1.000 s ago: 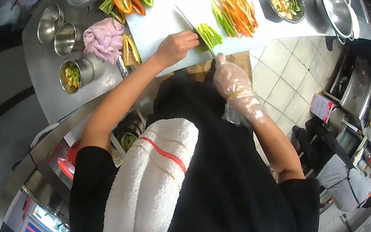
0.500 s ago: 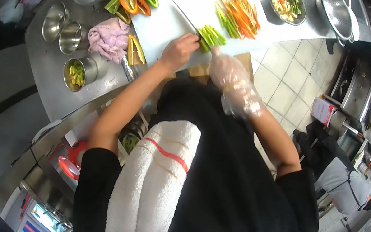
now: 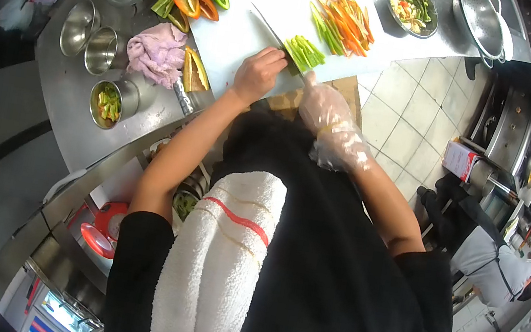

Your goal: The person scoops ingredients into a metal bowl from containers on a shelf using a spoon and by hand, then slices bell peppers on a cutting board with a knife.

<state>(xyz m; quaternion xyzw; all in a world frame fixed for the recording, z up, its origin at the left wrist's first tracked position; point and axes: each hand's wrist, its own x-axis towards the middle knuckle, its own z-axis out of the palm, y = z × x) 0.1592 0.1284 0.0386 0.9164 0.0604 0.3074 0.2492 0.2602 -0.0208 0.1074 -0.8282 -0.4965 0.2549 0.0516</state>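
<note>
knife (image 3: 269, 28): long axis near-right to far-left, tip far | right hand (image 3: 326, 110): closed on handle | left hand (image 3: 258, 75): curled beside blade, grip unclear

Both arms reached forward and are angled inward. Left hand (image 3: 257, 74): bare, knuckles up, fingers curled; closure of grip obscured. Left forearm (image 3: 190, 142) is held obliquely. Right hand (image 3: 322, 107): covered by a clear glove (image 3: 337, 142), set nearer the torso; finger closure not resolved. Right elbow (image 3: 404, 245) is bent.
</note>
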